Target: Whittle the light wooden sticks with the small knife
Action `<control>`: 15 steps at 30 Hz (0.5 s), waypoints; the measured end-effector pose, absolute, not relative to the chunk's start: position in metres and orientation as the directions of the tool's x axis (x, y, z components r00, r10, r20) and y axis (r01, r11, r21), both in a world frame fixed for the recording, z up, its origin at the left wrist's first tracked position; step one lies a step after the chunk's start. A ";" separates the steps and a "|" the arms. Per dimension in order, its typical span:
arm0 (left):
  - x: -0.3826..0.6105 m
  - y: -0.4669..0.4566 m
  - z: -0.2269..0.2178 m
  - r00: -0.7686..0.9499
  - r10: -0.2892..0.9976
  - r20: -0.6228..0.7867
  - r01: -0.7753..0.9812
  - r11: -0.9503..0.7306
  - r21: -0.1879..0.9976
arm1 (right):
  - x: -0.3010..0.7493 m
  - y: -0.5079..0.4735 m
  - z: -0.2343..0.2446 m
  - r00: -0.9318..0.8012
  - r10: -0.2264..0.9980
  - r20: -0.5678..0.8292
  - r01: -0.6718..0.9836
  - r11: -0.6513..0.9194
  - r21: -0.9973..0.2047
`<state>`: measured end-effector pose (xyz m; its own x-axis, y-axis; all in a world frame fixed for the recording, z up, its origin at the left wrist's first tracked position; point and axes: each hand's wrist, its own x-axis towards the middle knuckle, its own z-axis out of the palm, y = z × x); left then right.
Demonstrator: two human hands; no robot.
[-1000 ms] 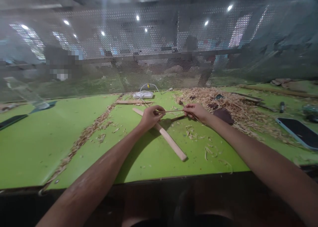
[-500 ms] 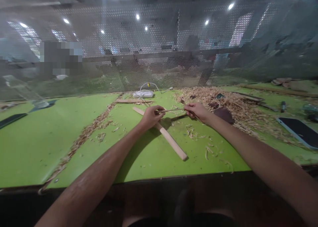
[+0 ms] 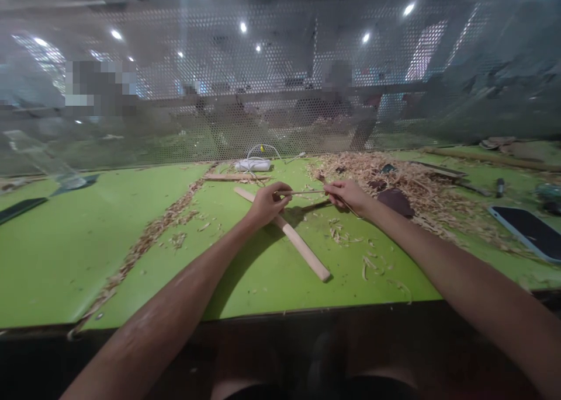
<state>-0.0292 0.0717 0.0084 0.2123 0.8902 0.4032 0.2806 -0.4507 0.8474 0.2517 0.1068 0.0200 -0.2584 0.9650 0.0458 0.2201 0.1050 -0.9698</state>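
My left hand (image 3: 266, 202) is closed around one end of a thin wooden sliver (image 3: 304, 192) held level above the green table (image 3: 87, 248). My right hand (image 3: 348, 195) pinches the sliver's other end; a small dark tip pokes out near its fingers, too small to name. Under my left hand a longer flat wooden stick (image 3: 293, 239) lies diagonally on the table, running toward me.
A pile of wood shavings (image 3: 407, 184) covers the table to the right, and a thinner trail (image 3: 149, 236) runs diagonally on the left. Behind lie a white object with a cable (image 3: 253, 164) and a wooden strip (image 3: 234, 178). A phone (image 3: 528, 230) rests far right. A perforated screen (image 3: 280, 84) closes the back.
Both hands have stayed almost still on the sliver, shifting slightly upward in view as the camera moved.
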 end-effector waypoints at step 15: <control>-0.027 0.071 0.008 0.205 0.881 0.426 0.288 -0.471 0.834 | 0.251 0.107 0.021 -0.253 0.967 0.033 0.223 0.092 -0.970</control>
